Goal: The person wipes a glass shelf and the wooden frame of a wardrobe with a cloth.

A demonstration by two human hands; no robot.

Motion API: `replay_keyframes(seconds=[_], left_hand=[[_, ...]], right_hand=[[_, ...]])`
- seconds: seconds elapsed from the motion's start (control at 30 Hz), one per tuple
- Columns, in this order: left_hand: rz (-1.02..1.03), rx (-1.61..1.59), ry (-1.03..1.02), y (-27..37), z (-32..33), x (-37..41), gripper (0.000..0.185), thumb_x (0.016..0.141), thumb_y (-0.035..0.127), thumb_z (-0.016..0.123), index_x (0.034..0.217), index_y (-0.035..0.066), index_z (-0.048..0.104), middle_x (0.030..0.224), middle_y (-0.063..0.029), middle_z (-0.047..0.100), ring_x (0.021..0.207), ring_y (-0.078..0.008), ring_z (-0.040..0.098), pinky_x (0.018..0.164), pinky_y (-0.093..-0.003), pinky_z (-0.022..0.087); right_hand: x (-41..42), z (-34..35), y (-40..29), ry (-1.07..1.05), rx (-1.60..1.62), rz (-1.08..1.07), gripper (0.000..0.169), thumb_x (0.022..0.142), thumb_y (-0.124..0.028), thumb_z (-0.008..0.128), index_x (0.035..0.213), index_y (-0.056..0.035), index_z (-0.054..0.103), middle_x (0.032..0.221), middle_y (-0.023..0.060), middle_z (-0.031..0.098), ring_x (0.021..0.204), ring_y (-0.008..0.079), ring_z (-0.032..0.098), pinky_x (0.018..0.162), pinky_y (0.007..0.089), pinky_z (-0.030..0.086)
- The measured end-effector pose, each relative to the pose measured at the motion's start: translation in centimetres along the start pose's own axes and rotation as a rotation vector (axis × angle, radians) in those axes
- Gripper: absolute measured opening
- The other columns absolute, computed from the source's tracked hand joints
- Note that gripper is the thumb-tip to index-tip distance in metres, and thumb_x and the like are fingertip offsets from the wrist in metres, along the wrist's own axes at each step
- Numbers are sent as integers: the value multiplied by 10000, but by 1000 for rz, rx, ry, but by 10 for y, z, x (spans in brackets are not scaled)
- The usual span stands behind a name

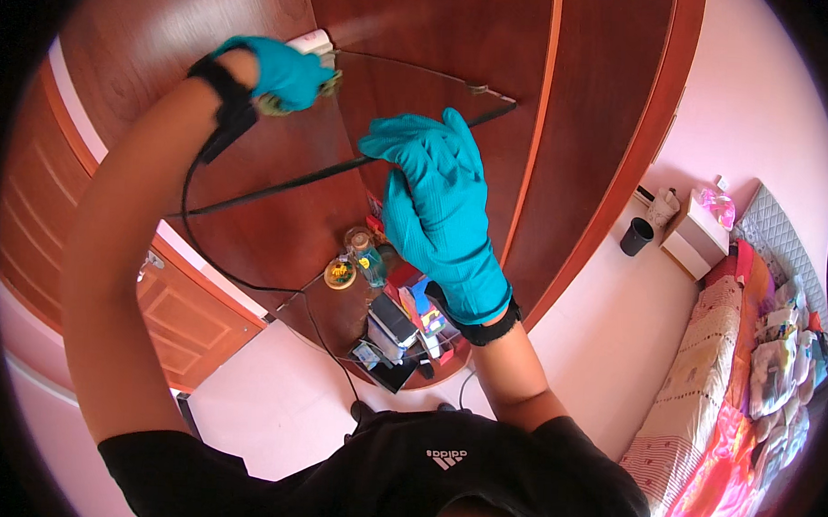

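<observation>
My left hand (pixel 284 73), in a teal rubber glove, is closed on a yellowish-green cloth (pixel 330 84). It is over a clear glass corner shelf (pixel 406 87), near the back corner of the wood panels. Just beyond it is a white object (pixel 312 41) with a red mark, partly covered by the glove. My right hand (pixel 434 184), gloved the same way, grips the shelf's dark front edge (pixel 287 182). Its fingers lie above the edge and its thumb below; the contact itself is partly hidden.
Below, a lower shelf (pixel 316 316) holds a corked glass bottle (pixel 369 260), a round dish (pixel 339 273) and stacked books and boxes (pixel 395 319). A black cable (pixel 242 283) hangs from my left wrist. To the right are a black bin (pixel 637 237), a nightstand (pixel 695 234) and a bed (pixel 691 357).
</observation>
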State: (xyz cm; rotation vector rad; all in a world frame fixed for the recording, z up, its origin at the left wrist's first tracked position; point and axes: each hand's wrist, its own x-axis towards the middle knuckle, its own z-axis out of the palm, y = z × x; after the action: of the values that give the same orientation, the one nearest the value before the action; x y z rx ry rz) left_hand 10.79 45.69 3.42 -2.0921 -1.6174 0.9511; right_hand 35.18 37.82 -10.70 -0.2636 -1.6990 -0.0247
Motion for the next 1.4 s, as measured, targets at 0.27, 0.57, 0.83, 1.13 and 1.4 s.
replay_keyframes(seconds=[0.27, 0.57, 0.83, 1.13, 1.4], left_hand=[[33, -815, 50, -53, 92, -129, 731, 661, -50, 530, 1359, 121, 393, 1033, -54, 545, 920, -215, 518, 819, -274, 435], [-366, -650, -164, -46, 112, -192, 844, 744, -121, 449, 1479, 157, 141, 1490, -51, 252, 1093, -188, 482, 938, -246, 395], [-164, -1395, 100, -4, 42, -122, 358, 956, 416, 434, 763, 137, 547, 668, 2, 498, 493, -54, 417, 468, -194, 373], [475, -601, 547, 65, 0, -111, 494, 872, 180, 574, 1332, 67, 435, 1222, -138, 489, 1147, -262, 510, 911, -299, 436], [251, -738, 780, 110, 20, -172, 288, 790, 74, 674, 1061, 65, 575, 1218, -144, 506, 1110, -292, 534, 915, -349, 463]], right_hand=[[2, -3, -5, 11, 7, -21, 321, 653, -24, 510, 941, -96, 634, 1008, 90, 629, 1004, 286, 578, 1043, 480, 284], [1, 9, -6, 123, 8, 57, 310, 590, 99, 497, 801, -93, 619, 974, 66, 662, 1008, 269, 583, 1067, 464, 242], [-10, 13, 6, 211, -4, 34, 243, 674, -95, 529, 863, -133, 676, 989, 70, 668, 991, 267, 576, 1051, 483, 234], [-7, 11, -1, 187, 65, 32, 290, 652, -57, 491, 855, -120, 687, 971, 76, 675, 996, 265, 586, 1056, 471, 238], [-5, 10, 0, 183, 56, 63, 254, 669, -17, 488, 831, -98, 665, 938, 85, 675, 990, 261, 591, 1063, 458, 232]])
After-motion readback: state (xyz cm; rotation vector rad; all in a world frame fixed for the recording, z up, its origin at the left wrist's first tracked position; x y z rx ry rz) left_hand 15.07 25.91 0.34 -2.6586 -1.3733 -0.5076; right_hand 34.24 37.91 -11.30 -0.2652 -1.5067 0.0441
